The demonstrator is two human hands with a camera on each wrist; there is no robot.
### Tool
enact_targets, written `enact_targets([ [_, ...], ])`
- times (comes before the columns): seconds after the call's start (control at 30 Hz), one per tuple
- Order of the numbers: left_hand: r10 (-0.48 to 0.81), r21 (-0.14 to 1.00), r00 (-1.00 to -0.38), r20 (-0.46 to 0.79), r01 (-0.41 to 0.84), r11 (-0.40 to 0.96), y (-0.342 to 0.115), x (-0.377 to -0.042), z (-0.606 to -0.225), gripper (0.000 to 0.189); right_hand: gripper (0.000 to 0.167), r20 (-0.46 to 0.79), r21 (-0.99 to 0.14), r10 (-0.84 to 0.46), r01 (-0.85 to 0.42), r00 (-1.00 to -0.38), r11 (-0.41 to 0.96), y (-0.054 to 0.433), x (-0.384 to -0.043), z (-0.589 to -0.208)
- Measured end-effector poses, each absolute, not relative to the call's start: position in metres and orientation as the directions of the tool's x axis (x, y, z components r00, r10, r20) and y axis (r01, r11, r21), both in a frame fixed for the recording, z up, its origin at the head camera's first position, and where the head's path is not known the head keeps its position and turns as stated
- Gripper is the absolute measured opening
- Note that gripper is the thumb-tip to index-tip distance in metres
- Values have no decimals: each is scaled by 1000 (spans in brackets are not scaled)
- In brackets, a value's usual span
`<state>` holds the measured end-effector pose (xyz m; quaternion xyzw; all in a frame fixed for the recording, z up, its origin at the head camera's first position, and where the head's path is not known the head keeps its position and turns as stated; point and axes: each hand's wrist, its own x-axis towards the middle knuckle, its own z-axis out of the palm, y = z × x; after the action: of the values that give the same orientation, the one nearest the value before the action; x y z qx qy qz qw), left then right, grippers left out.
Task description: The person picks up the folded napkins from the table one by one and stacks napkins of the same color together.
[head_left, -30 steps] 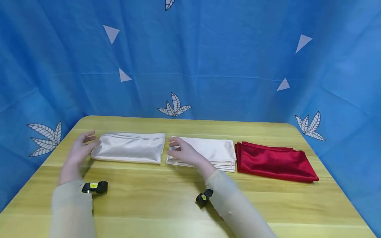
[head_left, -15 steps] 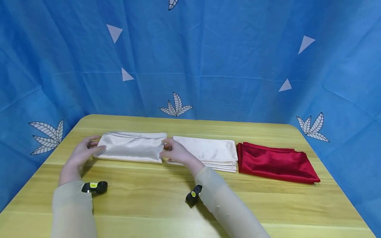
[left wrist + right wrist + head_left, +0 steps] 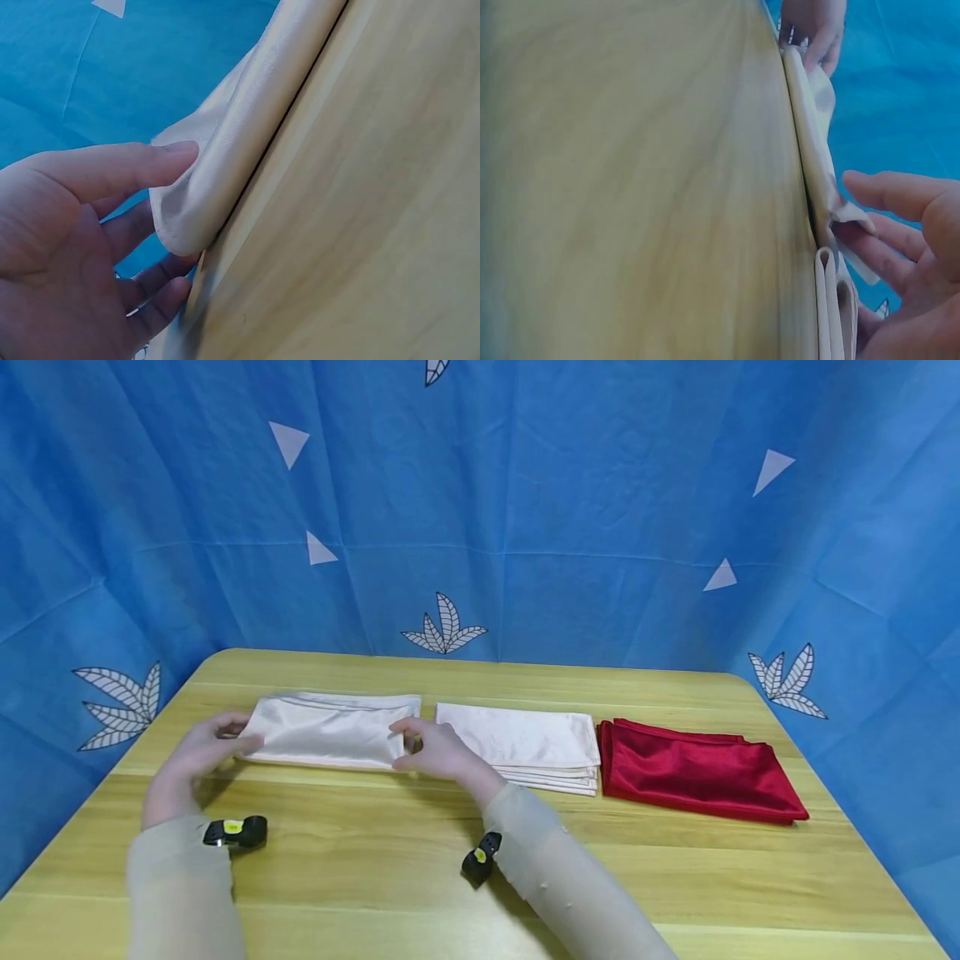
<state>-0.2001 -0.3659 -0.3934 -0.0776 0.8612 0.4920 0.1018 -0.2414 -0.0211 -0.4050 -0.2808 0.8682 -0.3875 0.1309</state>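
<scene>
A folded white satin cloth (image 3: 322, 735) lies at the left of the table. At its left end, my left hand (image 3: 201, 753) pinches the fabric; the left wrist view shows the thumb (image 3: 176, 157) on top and fingers behind. My right hand (image 3: 446, 753) is at the cloth's right end. In the right wrist view, one finger slips beneath the raised edge of the satin (image 3: 821, 165), while the thumb (image 3: 870, 186) stands a little apart from it. Just right of that hand is a second folded white cloth (image 3: 525, 739), its layers showing along the front.
Farther right lies a folded red satin cloth (image 3: 697, 772). All three cloths lie in a row on the wooden table (image 3: 360, 868). A blue curtain (image 3: 570, 510) with white triangles and leaf prints hangs behind and beside the table. Black devices are strapped to both wrists.
My right hand has moved left from above the second white cloth to the first one's right end. My left hand has come onto its left end. Both ends of the cloth are now slightly raised.
</scene>
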Motion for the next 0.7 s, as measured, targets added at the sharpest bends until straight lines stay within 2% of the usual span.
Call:
enact_targets([
  [0.13,12,832,-960,-278,-235,503,-364,-201,-392,71,54,-19,-727,-591,-394,-807,562,-25,-240,-403],
  [0.27,51,835,-959,-278,-215,506,-363,-203,-394,74,55,-35,-771,-591,-354,-806,528,-28,-241,-404],
  [0.4,52,806,-970,-236,-166,567,-363,-206,-397,70,53,-46,-817,-589,-309,-807,487,-29,-243,-407],
  [0.6,6,771,-980,-201,-154,618,-360,-206,-395,62,37,-62,-837,-587,-279,-807,471,-32,-245,-409],
  [0.7,-26,797,-971,-236,-209,567,-361,-206,-393,59,31,-72,-854,-583,-252,-809,455,-32,-245,-409],
])
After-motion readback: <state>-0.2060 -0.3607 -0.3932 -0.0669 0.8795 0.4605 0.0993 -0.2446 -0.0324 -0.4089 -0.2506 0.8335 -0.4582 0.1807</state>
